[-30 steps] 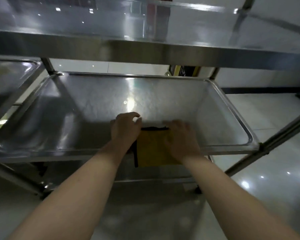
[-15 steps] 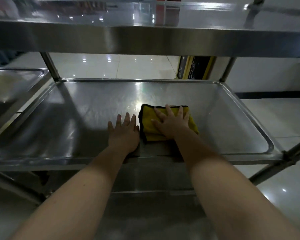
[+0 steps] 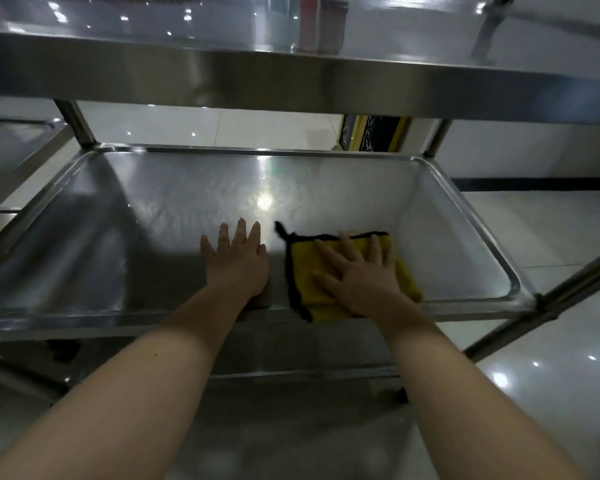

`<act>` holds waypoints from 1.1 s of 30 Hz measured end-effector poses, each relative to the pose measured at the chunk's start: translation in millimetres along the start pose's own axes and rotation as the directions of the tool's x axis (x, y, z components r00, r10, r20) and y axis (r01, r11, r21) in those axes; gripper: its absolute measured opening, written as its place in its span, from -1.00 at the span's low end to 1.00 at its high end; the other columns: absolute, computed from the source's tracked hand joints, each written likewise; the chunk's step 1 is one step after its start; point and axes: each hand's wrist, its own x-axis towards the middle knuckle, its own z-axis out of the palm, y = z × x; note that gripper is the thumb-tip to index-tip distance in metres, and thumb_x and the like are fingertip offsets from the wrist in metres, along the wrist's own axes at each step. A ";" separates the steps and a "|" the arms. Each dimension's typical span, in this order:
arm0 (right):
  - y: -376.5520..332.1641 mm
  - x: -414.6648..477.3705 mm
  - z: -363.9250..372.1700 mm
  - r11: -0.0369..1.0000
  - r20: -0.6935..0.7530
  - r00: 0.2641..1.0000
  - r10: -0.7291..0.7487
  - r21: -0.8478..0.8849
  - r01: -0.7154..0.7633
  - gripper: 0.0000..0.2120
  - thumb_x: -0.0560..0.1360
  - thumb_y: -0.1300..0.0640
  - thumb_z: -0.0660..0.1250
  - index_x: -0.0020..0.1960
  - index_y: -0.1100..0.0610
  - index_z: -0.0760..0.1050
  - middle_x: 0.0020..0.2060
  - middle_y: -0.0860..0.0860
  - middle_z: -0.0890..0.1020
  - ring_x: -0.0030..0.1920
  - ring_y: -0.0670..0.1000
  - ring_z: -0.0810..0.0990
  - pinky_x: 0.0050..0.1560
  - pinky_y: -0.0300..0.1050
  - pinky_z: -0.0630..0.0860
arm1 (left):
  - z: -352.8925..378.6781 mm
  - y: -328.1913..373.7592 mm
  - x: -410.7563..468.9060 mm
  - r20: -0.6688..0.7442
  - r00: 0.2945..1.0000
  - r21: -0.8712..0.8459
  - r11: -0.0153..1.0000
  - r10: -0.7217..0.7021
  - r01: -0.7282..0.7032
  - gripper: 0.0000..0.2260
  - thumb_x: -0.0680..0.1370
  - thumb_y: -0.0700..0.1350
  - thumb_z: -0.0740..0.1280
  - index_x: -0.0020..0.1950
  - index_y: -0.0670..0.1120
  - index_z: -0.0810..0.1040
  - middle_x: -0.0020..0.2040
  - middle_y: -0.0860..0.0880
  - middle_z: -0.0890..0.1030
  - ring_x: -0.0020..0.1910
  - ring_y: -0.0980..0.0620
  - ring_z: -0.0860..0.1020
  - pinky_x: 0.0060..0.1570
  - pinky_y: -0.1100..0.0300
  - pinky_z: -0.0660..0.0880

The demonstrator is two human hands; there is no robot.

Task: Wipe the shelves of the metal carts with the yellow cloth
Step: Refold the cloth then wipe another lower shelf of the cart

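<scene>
While both forearms are extended over the near rim, the right hand (image 3: 357,271) is laid flat, fingers spread, on the yellow cloth (image 3: 303,275), which is pressed against the floor of the middle shelf (image 3: 153,209) close to its front edge and right of centre. Nothing is gripped by that hand; the cloth is only held down under the palm. A black-trimmed border is seen along the cloth's left and far sides, with a small black loop sticking out at its far left corner. The left hand (image 3: 238,259) is placed palm down, fingers open and nearly together, on bare metal just beside the cloth, a narrow strip of shelf being left between them. Wide bare steel is left to the left of this hand and toward the far wall, and a smaller stretch is left between the cloth and the raised right rim. Headroom is limited by the upper shelf (image 3: 291,81), whose front lip is seen above the hands. Part of a second cart (image 3: 11,147) is seen at the left edge, and glossy floor tiles (image 3: 551,375) are seen to the right.
</scene>
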 end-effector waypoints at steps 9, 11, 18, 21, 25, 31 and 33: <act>83.9 -16.3 -8.1 1.000 0.052 0.998 -0.029 0.005 0.029 -0.37 0.49 -0.47 -0.12 0.47 -0.43 -0.33 0.57 -0.15 -0.27 0.52 0.32 -0.32 0.47 0.37 -0.29 | 5.4 82.7 35.5 -0.065 0.966 -0.151 0.954 0.250 -0.257 -0.53 0.69 0.09 -0.08 0.61 0.15 -0.03 0.63 0.03 -0.02 0.60 -0.09 -0.12 0.52 -0.19 -0.14; 141.6 -25.5 -14.7 0.996 0.101 0.992 0.076 -0.049 -0.072 -0.33 0.53 -0.41 0.01 0.44 -0.45 -0.37 0.56 -0.11 -0.32 0.51 0.35 -0.31 0.46 0.42 -0.23 | 10.1 84.1 38.0 -0.066 0.962 -0.051 0.962 0.266 -0.270 -0.51 0.68 0.15 -0.10 0.61 0.18 -0.09 0.63 0.01 -0.08 0.59 -0.13 -0.13 0.50 -0.22 -0.14; 87.2 -17.8 -5.9 0.989 -0.005 0.989 0.150 0.007 -0.150 -0.35 0.50 -0.48 -0.13 0.50 -0.39 -0.28 0.58 -0.09 -0.24 0.51 0.38 -0.28 0.41 0.46 -0.30 | 14.1 92.3 43.7 -0.058 0.962 0.017 0.963 0.268 -0.268 -0.51 0.66 0.21 -0.16 0.60 0.23 -0.11 0.63 -0.01 -0.10 0.59 -0.16 -0.13 0.51 -0.25 -0.14; 73.6 -22.9 -6.7 0.997 0.042 0.996 -0.075 0.013 0.075 -0.34 0.48 -0.49 -0.13 0.48 -0.42 -0.33 0.57 -0.14 -0.27 0.52 0.33 -0.33 0.43 0.38 -0.36 | 13.8 88.4 48.8 -0.043 0.962 0.018 0.963 0.268 -0.268 -0.51 0.65 0.21 -0.18 0.59 0.25 -0.12 0.63 0.00 -0.11 0.59 -0.14 -0.12 0.51 -0.23 -0.12; 186.4 -27.8 -20.5 0.990 0.162 0.986 0.028 -0.140 -0.005 -0.25 0.40 -0.43 -0.02 0.45 -0.43 -0.37 0.55 -0.04 -0.38 0.49 0.40 -0.34 0.42 0.50 -0.21 | 10.8 93.6 52.4 -0.029 0.960 0.029 0.960 0.279 -0.278 -0.51 0.65 0.21 -0.18 0.59 0.25 -0.14 0.63 0.00 -0.13 0.59 -0.13 -0.13 0.52 -0.22 -0.13; 130.9 -7.9 -7.8 0.985 0.028 0.984 0.175 0.003 -0.175 -0.33 0.49 -0.49 -0.13 0.50 -0.37 -0.31 0.58 -0.08 -0.23 0.51 0.40 -0.27 0.42 0.47 -0.23 | 14.7 101.4 52.9 -0.055 0.963 0.032 0.964 0.264 -0.263 -0.52 0.66 0.19 -0.18 0.59 0.24 -0.12 0.63 0.00 -0.12 0.59 -0.15 -0.13 0.51 -0.22 -0.15; 80.5 -9.9 -0.7 1.000 0.006 1.000 -0.028 -0.012 0.028 -0.35 0.49 -0.49 -0.14 0.50 -0.39 -0.29 0.58 -0.10 -0.22 0.51 0.38 -0.29 0.42 0.45 -0.27 | 15.2 98.8 51.5 -0.067 0.962 0.024 0.965 0.263 -0.262 -0.52 0.66 0.18 -0.18 0.59 0.24 -0.12 0.63 0.00 -0.10 0.59 -0.14 -0.12 0.51 -0.22 -0.14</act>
